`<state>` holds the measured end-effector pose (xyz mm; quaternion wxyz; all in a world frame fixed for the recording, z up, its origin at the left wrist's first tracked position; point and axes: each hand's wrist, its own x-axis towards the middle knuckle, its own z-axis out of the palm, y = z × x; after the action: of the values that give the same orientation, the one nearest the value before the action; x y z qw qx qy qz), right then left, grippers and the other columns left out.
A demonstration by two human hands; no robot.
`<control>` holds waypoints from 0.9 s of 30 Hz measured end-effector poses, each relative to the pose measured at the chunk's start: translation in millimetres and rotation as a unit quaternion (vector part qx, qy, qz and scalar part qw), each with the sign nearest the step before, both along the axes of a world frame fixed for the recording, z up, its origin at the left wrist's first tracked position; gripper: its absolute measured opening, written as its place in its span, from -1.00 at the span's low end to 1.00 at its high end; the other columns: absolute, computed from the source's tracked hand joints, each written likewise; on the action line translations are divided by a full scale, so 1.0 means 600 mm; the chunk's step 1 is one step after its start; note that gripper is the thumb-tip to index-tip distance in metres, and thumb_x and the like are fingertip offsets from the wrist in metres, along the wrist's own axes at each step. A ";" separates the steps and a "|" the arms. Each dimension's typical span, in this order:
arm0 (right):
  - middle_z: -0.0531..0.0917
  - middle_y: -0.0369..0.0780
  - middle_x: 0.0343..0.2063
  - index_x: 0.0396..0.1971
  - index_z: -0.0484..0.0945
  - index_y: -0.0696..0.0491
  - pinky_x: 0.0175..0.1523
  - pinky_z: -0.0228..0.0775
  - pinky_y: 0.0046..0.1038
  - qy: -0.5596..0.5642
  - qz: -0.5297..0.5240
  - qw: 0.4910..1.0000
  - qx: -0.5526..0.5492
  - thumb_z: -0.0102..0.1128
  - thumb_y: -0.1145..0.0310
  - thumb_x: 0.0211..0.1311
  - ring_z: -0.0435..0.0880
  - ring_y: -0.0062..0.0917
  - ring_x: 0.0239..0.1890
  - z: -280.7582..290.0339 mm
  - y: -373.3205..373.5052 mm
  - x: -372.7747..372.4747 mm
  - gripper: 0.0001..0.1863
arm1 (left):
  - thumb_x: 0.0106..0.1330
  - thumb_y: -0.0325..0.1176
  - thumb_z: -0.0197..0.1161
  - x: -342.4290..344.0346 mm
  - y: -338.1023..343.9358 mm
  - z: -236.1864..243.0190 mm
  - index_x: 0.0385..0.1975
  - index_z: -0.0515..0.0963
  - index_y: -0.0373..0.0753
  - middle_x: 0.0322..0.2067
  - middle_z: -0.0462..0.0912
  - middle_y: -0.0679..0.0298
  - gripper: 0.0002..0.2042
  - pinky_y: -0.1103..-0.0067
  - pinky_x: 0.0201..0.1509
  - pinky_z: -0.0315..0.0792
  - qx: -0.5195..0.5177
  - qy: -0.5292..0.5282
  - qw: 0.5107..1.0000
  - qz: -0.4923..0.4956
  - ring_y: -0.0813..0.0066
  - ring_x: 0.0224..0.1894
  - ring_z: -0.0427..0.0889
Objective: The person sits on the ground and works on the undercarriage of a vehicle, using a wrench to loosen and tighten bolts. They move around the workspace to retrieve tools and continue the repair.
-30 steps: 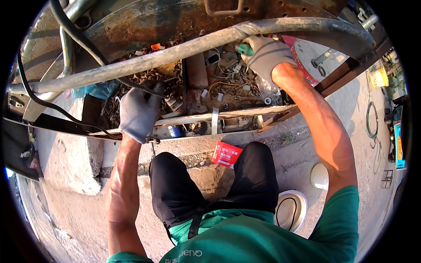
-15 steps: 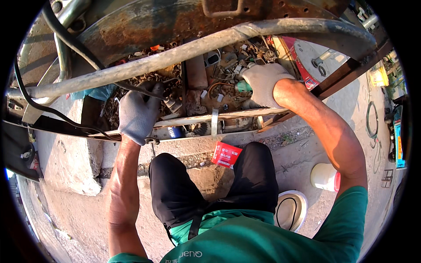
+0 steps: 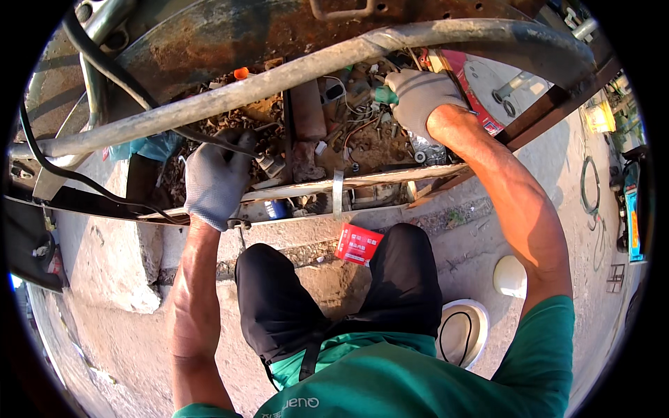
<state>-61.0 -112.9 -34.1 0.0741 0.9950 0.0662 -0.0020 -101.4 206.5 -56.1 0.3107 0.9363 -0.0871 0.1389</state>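
Observation:
My left hand (image 3: 214, 182), in a pale grey work glove, rests at the near edge of a long tray (image 3: 288, 132). Its dark-stained fingers curl down among rusty screws and small metal parts (image 3: 259, 110), partly behind a black cable (image 3: 202, 136); whatever they grip is hidden. Farther right, my gloved right hand (image 3: 421, 101) reaches into the tray's right compartment. A small green piece (image 3: 385, 95) of unclear kind is held at its fingers. Below that hand lie a clear plastic bag (image 3: 428, 150), loose bolts and a thin wire.
A thick metal tube (image 3: 306, 70) crosses above the tray. A flat metal strap (image 3: 338, 195) hangs over the tray's front rail. On the ground are a red packet (image 3: 359, 244), a white bucket (image 3: 481, 327) and a second white pail (image 3: 511, 277). A concrete block (image 3: 139, 261) stands left.
My right hand has moved away from me, deeper into the compartment, and the green piece has moved with it. The plastic bag beneath is now uncovered. My left hand stays put.

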 end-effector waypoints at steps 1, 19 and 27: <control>0.68 -0.05 -0.12 -0.10 0.58 0.05 -0.02 0.52 -0.12 -0.005 -0.007 1.000 0.009 0.15 0.35 0.17 0.68 -0.09 -0.08 0.001 -0.002 0.001 -0.71 | 0.40 -0.17 0.21 0.001 0.000 -0.002 -0.17 0.69 -0.29 -0.46 0.72 0.04 -0.70 0.39 -0.25 0.56 0.002 -0.008 1.000 -0.004 0.18 -0.35 0.77; 0.68 -0.14 -0.57 -0.36 0.64 0.15 -0.32 0.45 -0.30 0.344 0.029 0.938 0.030 0.27 0.07 0.08 0.66 -0.37 -0.49 0.051 0.005 -0.038 -0.61 | 0.39 -0.14 0.23 0.008 0.001 -0.009 -0.17 0.68 -0.33 -0.45 0.73 0.02 -0.66 0.37 -0.22 0.56 -0.007 -0.013 1.000 -0.013 0.14 -0.33 0.76; 0.65 -0.20 -0.54 -0.42 0.62 0.22 -0.35 0.43 -0.39 0.308 -0.040 0.907 0.285 0.33 0.02 0.13 0.59 -0.56 -0.47 0.033 0.010 -0.022 -0.54 | 0.40 -0.28 0.24 0.003 0.003 -0.004 -0.12 0.66 -0.37 -0.33 0.74 0.01 -0.73 0.45 -0.19 0.54 0.012 0.002 1.000 -0.009 0.29 -0.29 0.74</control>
<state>-74.2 -106.8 -14.3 -0.2365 0.9256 0.0434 -0.2924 -99.4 208.4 -58.8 0.3008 0.9395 -0.0962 0.1329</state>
